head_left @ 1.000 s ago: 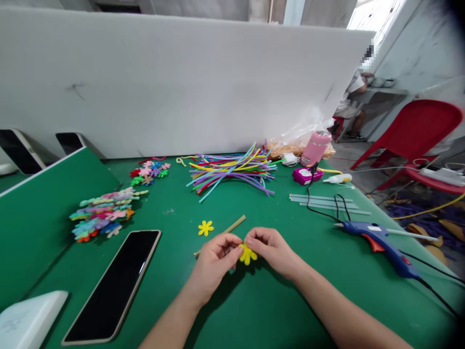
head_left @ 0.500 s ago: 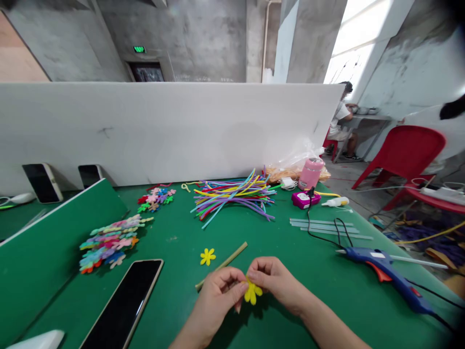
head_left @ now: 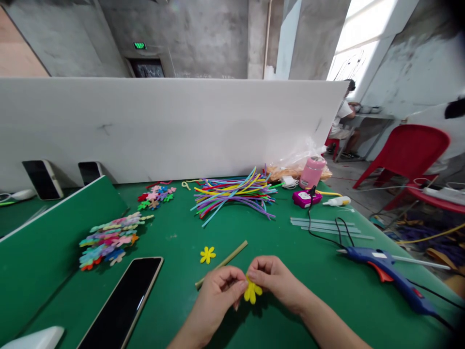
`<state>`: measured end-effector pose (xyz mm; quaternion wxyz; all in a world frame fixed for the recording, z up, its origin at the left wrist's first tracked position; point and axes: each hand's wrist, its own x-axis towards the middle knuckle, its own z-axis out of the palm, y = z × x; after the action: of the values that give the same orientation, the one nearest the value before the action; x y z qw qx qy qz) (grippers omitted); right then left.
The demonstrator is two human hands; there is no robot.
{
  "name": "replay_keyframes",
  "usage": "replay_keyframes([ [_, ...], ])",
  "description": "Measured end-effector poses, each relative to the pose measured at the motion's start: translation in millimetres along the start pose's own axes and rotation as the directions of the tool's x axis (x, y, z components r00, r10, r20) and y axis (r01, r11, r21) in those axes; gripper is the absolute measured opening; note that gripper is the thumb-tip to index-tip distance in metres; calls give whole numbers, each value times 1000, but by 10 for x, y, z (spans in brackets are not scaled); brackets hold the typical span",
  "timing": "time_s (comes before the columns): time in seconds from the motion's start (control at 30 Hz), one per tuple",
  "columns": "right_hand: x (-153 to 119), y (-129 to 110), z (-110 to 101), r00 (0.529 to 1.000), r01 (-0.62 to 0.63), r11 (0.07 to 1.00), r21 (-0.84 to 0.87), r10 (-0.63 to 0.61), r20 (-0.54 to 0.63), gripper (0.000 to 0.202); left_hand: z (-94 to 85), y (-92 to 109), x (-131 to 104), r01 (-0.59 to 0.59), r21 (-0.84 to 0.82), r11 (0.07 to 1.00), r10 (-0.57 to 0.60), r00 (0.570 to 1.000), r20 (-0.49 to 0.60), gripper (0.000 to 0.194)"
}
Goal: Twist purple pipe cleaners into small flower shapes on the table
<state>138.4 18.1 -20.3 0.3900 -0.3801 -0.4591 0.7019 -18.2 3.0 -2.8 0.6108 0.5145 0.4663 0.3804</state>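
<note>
Between my two hands is a yellow pipe-cleaner flower (head_left: 253, 292), its petals hanging below the fingertips. My left hand (head_left: 220, 295) pinches its left side, and my right hand (head_left: 273, 280) pinches its upper right. The fingers hide the top of the flower. Just beyond my left hand, a second yellow flower (head_left: 208, 255) lies flat on the green table (head_left: 174, 305). Beside it a thin olive-green stick (head_left: 232, 254) lies slanted, its near end close to my left hand.
A bundle of coloured pipe cleaners (head_left: 236, 194) lies ahead. Pipe-cleaner flowers (head_left: 109, 240) are heaped at left, near a phone (head_left: 121, 303). On the right are a blue glue gun (head_left: 388, 271) with a cord, glue sticks (head_left: 327, 227) and a pink bottle (head_left: 312, 172). A white partition (head_left: 174, 131) stands behind.
The camera view has shifted very slightly. Both hands keep their pinch on the yellow flower, almost unmoved, and the things on the table lie as before.
</note>
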Motion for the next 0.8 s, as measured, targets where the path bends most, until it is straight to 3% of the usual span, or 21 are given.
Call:
replay_keyframes([
  [0.4, 0, -1, 0, 1000, -1, 1000, -14, 1, -9, 43, 10, -5, 5, 17, -21, 1000, -18, 999, -28, 15],
  [0.63, 20, -4, -19, 970, 143, 983, -118, -163, -181, 34, 0, -46, 49, -18, -151, 988, -2, 991, -137, 17],
  [0.8, 0, -37, -2, 960, 184, 967, -174, -215, -178, 31, 8, -47, 45, -13, -125, 992, 1, 995, -96, 17],
])
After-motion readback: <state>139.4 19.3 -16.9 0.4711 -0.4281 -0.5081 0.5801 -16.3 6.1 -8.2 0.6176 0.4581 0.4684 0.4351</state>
